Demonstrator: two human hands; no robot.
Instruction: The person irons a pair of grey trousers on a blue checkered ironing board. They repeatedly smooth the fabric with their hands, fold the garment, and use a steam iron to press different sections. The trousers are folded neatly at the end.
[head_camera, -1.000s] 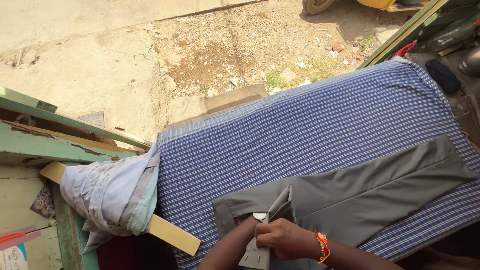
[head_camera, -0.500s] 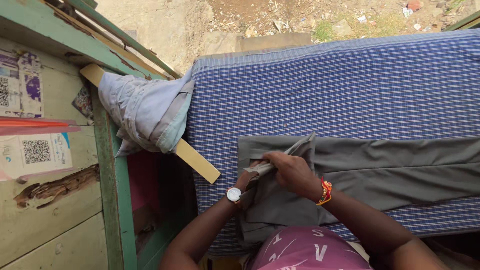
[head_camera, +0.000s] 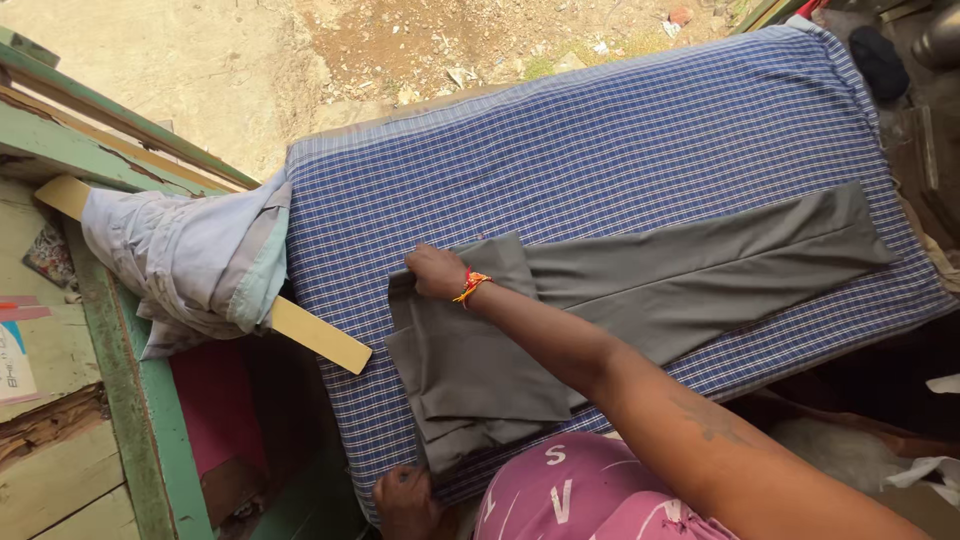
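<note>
grey trousers (head_camera: 640, 290) | flat, waist end folded | on checked cloth

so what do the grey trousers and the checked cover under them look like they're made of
Grey trousers: smooth matte woven suiting, probably a polyester blend, lying flat with crisp edges. Checked cover: thin woven cotton-like cloth in blue and white, slightly wrinkled, no sheen.

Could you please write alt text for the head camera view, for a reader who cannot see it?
A person's right hand presses the far waist edge of grey trousers laid flat on a blue checked padded table, while the left hand grips the near waist edge. A pale blue garment hangs over a wooden strip at the left, with bare dirt ground beyond.
</note>
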